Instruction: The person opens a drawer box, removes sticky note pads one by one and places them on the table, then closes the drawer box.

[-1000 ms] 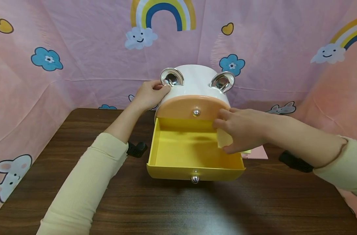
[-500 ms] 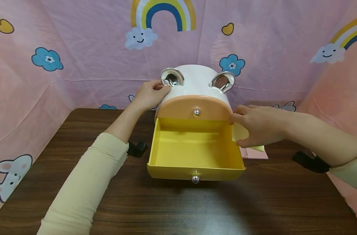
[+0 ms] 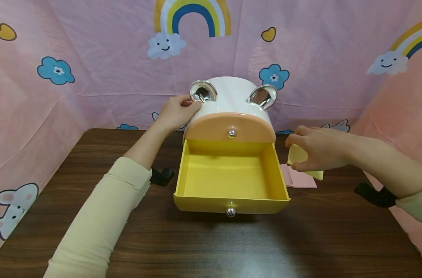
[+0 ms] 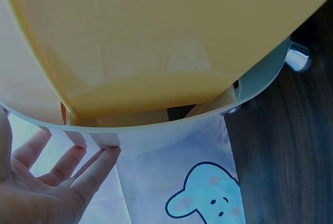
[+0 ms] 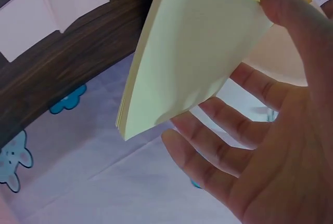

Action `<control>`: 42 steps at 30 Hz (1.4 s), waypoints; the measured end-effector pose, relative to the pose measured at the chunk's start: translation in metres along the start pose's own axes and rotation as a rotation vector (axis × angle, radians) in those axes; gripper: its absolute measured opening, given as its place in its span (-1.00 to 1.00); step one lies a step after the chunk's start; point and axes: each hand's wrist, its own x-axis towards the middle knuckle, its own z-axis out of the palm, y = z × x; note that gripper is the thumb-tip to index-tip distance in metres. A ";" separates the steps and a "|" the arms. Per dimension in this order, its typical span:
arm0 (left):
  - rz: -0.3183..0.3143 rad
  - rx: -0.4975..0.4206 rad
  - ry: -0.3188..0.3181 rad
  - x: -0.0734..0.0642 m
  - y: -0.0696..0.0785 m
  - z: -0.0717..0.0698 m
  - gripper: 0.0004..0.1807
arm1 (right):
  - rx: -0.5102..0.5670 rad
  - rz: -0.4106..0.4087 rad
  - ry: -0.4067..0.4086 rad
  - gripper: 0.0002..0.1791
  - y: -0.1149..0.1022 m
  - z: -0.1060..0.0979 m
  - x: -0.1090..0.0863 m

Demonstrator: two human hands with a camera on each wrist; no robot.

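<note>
My right hand pinches a pad of pale yellow sticky notes, in the air to the right of a small animal-shaped drawer box. In the right wrist view the thumb presses one face of the sticky notes, with fingertips behind; the layered sheet edges show. The lower yellow drawer is pulled out, its floor bare. The upper orange drawer is closed. My left hand touches the box beside its silver left ear; in the left wrist view its nearly straight fingers rest against the white shell.
Pink paper pieces lie on the brown wooden table, right of the drawer. A printed pink cloth hangs behind and at both sides. A silver knob sticks out from the drawer front.
My right hand has moved right with the sticky notes, from over the yellow drawer to beyond its right side. The pink paper is more exposed. My left hand has stayed still.
</note>
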 end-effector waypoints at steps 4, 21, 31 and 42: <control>-0.001 0.002 0.006 0.000 0.001 0.000 -0.43 | 0.002 0.016 0.007 -0.50 0.007 0.007 0.000; -0.008 0.000 0.011 0.000 0.000 0.000 -0.41 | 0.019 0.059 -0.007 -0.53 0.033 0.040 0.006; -0.007 0.010 0.019 -0.001 0.001 0.000 -0.43 | 0.030 0.112 -0.022 -0.53 0.046 0.059 0.008; 0.006 0.018 0.014 -0.001 0.002 0.000 -0.46 | 0.093 0.171 -0.067 -0.47 0.060 0.078 0.011</control>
